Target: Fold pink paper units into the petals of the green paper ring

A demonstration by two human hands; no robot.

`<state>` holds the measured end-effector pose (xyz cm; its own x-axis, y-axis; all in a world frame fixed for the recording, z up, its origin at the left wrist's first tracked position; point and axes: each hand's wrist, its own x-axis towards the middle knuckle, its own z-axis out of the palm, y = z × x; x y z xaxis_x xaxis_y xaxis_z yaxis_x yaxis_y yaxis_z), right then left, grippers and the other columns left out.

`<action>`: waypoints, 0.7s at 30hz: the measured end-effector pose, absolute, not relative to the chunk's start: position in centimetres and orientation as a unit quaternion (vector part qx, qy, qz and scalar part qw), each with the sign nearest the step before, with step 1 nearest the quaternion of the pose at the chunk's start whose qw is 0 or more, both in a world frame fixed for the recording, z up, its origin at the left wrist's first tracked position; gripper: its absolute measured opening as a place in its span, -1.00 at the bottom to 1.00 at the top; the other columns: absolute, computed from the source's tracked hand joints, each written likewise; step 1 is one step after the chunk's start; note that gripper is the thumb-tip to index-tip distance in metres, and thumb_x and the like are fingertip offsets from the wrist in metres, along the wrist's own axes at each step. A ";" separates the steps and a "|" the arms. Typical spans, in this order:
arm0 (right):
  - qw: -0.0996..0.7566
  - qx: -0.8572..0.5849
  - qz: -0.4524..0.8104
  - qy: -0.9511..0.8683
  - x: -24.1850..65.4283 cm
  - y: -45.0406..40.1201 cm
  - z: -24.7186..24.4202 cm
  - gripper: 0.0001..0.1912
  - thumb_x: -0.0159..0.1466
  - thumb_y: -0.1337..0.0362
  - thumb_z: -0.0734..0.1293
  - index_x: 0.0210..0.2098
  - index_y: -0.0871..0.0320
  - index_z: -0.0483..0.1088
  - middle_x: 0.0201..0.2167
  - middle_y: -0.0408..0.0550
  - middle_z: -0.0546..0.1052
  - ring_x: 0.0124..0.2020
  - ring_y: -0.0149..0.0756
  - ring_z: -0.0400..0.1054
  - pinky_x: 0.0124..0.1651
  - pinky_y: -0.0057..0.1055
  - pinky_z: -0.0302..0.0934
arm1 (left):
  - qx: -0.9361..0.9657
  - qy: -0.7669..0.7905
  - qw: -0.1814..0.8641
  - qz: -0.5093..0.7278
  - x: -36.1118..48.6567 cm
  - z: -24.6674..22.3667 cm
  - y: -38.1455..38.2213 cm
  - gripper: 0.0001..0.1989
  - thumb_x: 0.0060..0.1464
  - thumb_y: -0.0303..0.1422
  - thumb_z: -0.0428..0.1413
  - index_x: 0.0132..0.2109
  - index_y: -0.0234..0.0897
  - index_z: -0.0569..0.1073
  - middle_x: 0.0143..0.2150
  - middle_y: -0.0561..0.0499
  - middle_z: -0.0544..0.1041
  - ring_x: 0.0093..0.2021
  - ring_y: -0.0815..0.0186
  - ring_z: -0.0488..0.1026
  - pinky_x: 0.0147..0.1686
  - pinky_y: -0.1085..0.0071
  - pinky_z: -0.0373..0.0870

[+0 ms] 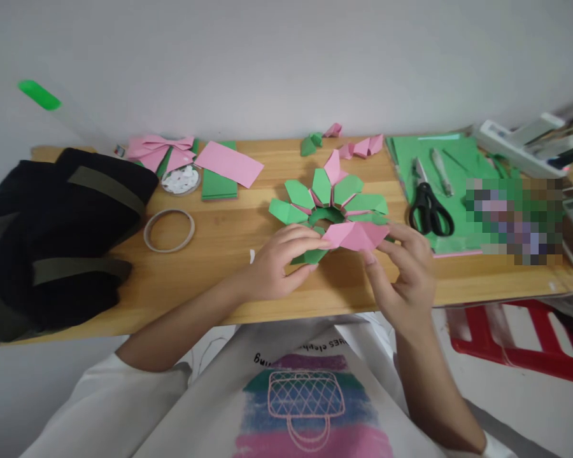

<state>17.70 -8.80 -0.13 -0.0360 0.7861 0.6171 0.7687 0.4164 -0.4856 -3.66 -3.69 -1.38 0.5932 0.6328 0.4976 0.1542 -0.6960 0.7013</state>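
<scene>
Between my two hands is a folded pink paper piece (358, 236), held at its ends above the front of a green paper ring. My left hand (279, 261) pinches its left tip. At the right end, the thumb and fingers of my right hand (405, 273) grip it. The green folded-paper ring (321, 187) lies on the table beneath, with petal-like points around a round opening. Pink paper shows between its petals, and one pink petal (333, 166) stands at the back. My hands and the pink piece hide part of the ring's front.
Loose folded pink pieces (363, 147) and a green one (310, 144) lie behind. Black-handled scissors (430, 207) and a cutter (442, 172) rest on green sheets (463, 216) at right. A tape roll (169, 230), pink paper (230, 163) and a black bag (67, 235) are at left.
</scene>
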 end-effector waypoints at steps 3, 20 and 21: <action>0.433 -0.533 0.025 -0.726 17.6 -8.6 0.1 -0.80 0.26 0.32 0.30 -0.12 0.01 0.45 -0.07 0.00 0.50 0.08 -0.07 0.34 0.14 0.00 0.19 | 0.832 0.234 0.324 0.384 -3.7 -1.4 -3.7 -0.64 0.15 -0.51 0.07 0.09 -0.19 0.41 -0.06 -0.11 0.53 -0.02 0.21 0.44 0.02 0.15 0.40; 0.475 -0.531 0.139 -0.688 17.7 -8.0 0.5 -0.83 0.33 0.30 0.26 -0.22 0.02 0.50 -0.10 -0.06 0.52 0.11 -0.14 0.33 0.19 -0.01 0.17 | 0.829 0.237 0.325 0.389 -3.8 -1.6 -3.7 -0.59 0.13 -0.51 0.10 0.13 -0.22 0.37 0.03 -0.15 0.48 0.07 0.19 0.41 0.09 0.14 0.37; 0.477 -0.530 0.140 -0.687 17.7 -8.1 0.5 -0.83 0.32 0.30 0.26 -0.23 0.02 0.50 -0.10 -0.06 0.52 0.11 -0.14 0.32 0.19 -0.02 0.16 | 0.830 0.239 0.322 0.388 -3.9 -1.6 -3.7 -0.58 0.13 -0.51 0.10 0.14 -0.22 0.36 0.04 -0.15 0.47 0.08 0.18 0.41 0.10 0.13 0.36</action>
